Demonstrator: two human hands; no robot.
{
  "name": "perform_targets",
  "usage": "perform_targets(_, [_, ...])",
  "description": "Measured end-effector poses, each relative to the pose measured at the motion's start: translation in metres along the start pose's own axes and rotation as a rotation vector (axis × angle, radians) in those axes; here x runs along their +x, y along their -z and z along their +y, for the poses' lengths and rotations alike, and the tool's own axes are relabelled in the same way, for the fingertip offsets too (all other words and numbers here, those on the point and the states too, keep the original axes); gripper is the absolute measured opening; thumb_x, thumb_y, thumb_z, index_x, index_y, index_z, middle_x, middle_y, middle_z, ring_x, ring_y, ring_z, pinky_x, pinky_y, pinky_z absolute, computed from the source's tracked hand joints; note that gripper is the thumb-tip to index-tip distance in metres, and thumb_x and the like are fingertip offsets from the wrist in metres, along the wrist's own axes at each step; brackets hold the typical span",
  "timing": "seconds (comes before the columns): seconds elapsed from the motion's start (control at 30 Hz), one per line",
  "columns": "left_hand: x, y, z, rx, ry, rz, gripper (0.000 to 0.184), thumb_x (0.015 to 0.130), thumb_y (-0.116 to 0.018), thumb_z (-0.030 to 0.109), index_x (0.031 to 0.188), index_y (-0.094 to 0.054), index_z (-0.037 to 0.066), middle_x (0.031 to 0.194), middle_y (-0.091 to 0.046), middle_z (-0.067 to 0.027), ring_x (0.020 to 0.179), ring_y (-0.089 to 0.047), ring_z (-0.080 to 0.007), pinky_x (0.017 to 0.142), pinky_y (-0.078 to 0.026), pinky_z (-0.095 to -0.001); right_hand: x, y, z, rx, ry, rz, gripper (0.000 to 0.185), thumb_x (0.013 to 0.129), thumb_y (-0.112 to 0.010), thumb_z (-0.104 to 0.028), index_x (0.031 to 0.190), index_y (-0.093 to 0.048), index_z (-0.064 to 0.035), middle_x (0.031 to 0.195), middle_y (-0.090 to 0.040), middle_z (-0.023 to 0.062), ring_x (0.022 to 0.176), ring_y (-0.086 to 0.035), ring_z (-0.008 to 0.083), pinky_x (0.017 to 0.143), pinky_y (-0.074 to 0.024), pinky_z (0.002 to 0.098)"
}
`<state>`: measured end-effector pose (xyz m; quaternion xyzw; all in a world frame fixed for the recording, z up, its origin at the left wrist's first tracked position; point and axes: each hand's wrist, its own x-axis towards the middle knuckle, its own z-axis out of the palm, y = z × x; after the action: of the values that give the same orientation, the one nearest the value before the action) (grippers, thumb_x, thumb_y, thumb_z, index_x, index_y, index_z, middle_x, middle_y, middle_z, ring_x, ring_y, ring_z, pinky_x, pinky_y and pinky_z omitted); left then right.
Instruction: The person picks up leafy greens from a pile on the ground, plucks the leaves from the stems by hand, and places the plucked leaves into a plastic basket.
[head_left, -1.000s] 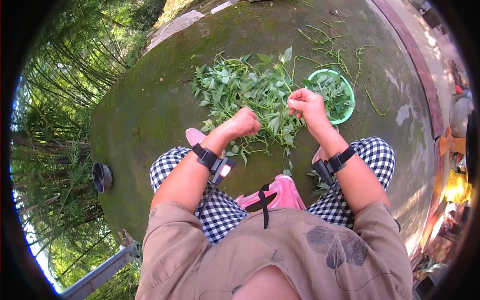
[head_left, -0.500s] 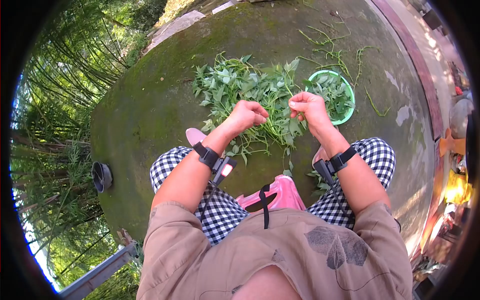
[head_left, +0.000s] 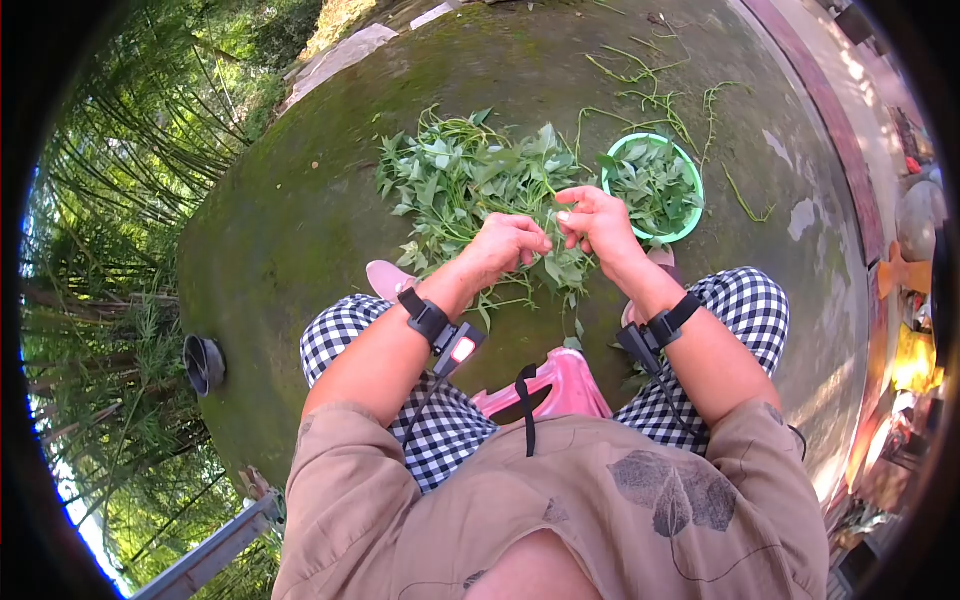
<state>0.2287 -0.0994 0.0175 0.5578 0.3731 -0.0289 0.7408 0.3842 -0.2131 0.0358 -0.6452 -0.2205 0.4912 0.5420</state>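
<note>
A heap of leafy green stems (head_left: 460, 165) lies on the ground in front of me. My left hand (head_left: 508, 244) is over its near edge, thumb and fingers pinched together. What they hold, if anything, is too small to make out. Close by on the right, my right hand (head_left: 598, 222) pinches a thin green stem, whose end pokes out up and left of the fingers. The fingertips of both hands are close together but apart. Just beyond the right hand stands a light green basket (head_left: 697, 188) with picked leaves (head_left: 650, 180) in it.
Bare stems (head_left: 660, 105) are strewn on the mossy concrete ground (head_left: 300, 260) beyond the basket. A pink plastic stool (head_left: 572, 385) is between my knees. A dark pot (head_left: 204, 364) stands far left, by bamboo-like plants (head_left: 120, 200). Assorted items line the right edge.
My left hand has moved slightly right and down, my right hand a little left and down, bringing them closer together. The stem in my right hand shows less now.
</note>
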Motion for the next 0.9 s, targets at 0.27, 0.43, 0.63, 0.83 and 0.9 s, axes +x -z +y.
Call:
perform_targets(0.27, [-0.003, 0.031, 0.023, -0.122, -0.022, 0.155, 0.006, 0.085, -0.059, 0.007, 0.089, -0.06, 0.003, 0.07, -0.066, -0.0069, 0.041, -0.038, -0.0073, 0.035, -0.027, -0.0203, 0.01, 0.021, 0.019, -0.167, -0.214, -0.007, 0.019, 0.084, -0.066, -0.009, 0.097, -0.064, 0.0056, 0.056, -0.049, 0.0001, 0.038, -0.039, 0.0102, 0.036, -0.0328, 0.0275])
perform_targets(0.43, [-0.004, 0.046, 0.03, -0.093, -0.098, 0.199, 0.016, 0.081, -0.062, 0.004, 0.096, -0.064, 0.001, 0.066, -0.056, 0.0026, 0.049, -0.04, -0.0042, 0.044, -0.027, -0.0194, 0.003, 0.022, -0.002, -0.377, -0.149, -0.123, 0.022, 0.085, -0.068, -0.019, 0.096, -0.07, -0.0003, 0.055, -0.052, 0.0007, 0.039, -0.041, 0.0092, 0.04, -0.0324, 0.0281])
perform_targets(0.63, [0.002, 0.05, 0.019, 0.455, -0.399, 0.265, 0.016, 0.077, -0.068, 0.01, 0.091, -0.073, 0.003, 0.081, -0.064, -0.004, 0.071, -0.057, -0.0138, 0.067, -0.045, -0.0278, 0.004, 0.03, -0.013, -0.49, -0.121, -0.375, 0.018, 0.085, -0.066, -0.018, 0.091, -0.071, -0.0022, 0.055, -0.053, 0.0001, 0.041, -0.042, 0.0086, 0.042, -0.034, 0.0263])
perform_targets(0.83, [-0.014, 0.033, 0.027, 0.48, -0.187, 0.0, 0.021, 0.08, -0.066, 0.018, 0.093, -0.073, 0.004, 0.073, -0.064, -0.0022, 0.065, -0.054, -0.0096, 0.06, -0.044, -0.0253, 0.009, 0.032, -0.009, -0.421, -0.063, -0.379, 0.014, 0.087, -0.063, -0.012, 0.09, -0.071, -0.0009, 0.06, -0.058, -0.0002, 0.046, -0.044, 0.0063, 0.044, -0.0361, 0.0242])
perform_targets(0.9, [-0.015, 0.03, 0.025, 0.413, -0.179, -0.046, 0.021, 0.079, -0.065, 0.018, 0.092, -0.074, 0.004, 0.067, -0.062, 0.0003, 0.06, -0.051, -0.0073, 0.056, -0.04, -0.0238, 0.009, 0.031, -0.006, -0.502, -0.029, -0.319, 0.014, 0.086, -0.064, -0.011, 0.092, -0.07, -0.0006, 0.064, -0.06, 0.0008, 0.051, -0.048, 0.0074, 0.05, -0.0399, 0.0247])
